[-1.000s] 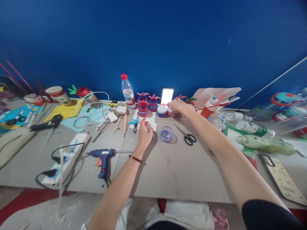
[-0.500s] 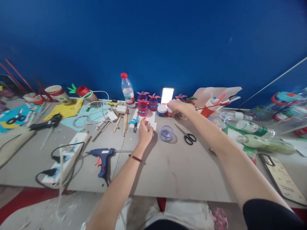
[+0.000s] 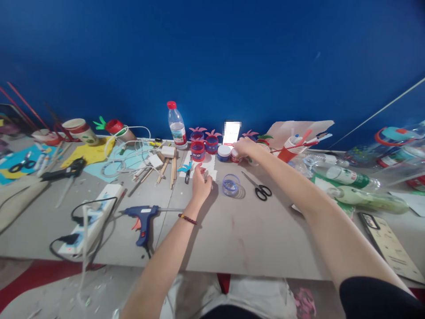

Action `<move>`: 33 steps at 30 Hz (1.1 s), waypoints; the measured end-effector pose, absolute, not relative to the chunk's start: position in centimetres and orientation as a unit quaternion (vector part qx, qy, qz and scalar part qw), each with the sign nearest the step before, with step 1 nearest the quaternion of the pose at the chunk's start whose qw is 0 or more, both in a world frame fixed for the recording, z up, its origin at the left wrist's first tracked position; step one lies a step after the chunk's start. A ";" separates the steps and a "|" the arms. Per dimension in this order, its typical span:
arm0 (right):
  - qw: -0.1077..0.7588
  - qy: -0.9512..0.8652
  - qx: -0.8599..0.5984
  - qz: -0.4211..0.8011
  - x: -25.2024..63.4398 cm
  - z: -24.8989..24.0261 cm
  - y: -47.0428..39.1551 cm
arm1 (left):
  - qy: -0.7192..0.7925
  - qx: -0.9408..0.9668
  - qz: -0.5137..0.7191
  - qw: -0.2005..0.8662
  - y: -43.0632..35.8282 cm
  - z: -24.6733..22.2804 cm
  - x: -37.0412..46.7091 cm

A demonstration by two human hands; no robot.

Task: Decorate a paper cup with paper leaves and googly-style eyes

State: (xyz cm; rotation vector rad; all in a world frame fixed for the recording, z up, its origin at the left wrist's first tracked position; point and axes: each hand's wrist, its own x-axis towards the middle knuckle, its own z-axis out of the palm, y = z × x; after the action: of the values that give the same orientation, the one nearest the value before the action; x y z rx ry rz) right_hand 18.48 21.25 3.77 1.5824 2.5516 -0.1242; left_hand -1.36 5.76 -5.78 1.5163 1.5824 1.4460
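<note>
My left hand (image 3: 202,182) hovers over the table beside a white paper sheet (image 3: 210,168), fingers apart and holding nothing. At the back, my right hand (image 3: 242,148) has its fingers on a small red-rimmed jar (image 3: 234,156), which it partly hides. Left of that jar stands a white-lidded jar (image 3: 223,153). A red cup with eyes (image 3: 198,152) and a purple cup (image 3: 211,144) with pink paper leaves stand beyond my left hand. A clear round container with a blue rim (image 3: 231,185) sits between my arms, with black-handled scissors (image 3: 261,190) to its right.
A blue glue gun (image 3: 143,221) and a power strip (image 3: 94,221) lie at left. Wooden sticks (image 3: 173,168) and white cables are behind them. A red-capped bottle (image 3: 177,128) stands at the wall. Plastic bottles (image 3: 352,177) and a phone (image 3: 392,248) lie at right.
My right hand has shifted very slightly at the small jar, and my right forearm has moved a little. My left hand has stayed in place.
</note>
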 end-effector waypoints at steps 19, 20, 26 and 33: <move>0.147 0.853 0.501 0.025 17.6 7.5 16.7 | 0.575 0.535 0.553 0.277 5.4 -4.8 -1.1; 0.142 0.852 0.504 0.017 17.8 8.1 16.4 | 0.569 0.529 0.562 0.284 5.4 -4.7 -1.0; 0.072 0.847 0.513 -0.117 19.7 9.5 16.1 | 0.495 0.512 0.613 0.342 5.6 -4.3 -1.0; -0.038 0.882 0.411 -0.228 17.8 8.3 15.5 | 0.403 0.506 0.600 0.471 5.7 -3.2 -1.2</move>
State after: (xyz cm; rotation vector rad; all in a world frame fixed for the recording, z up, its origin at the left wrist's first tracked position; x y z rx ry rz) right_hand 17.81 15.48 8.34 1.3252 2.8400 -0.7332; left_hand -1.20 5.66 -3.22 1.2394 0.9880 1.4694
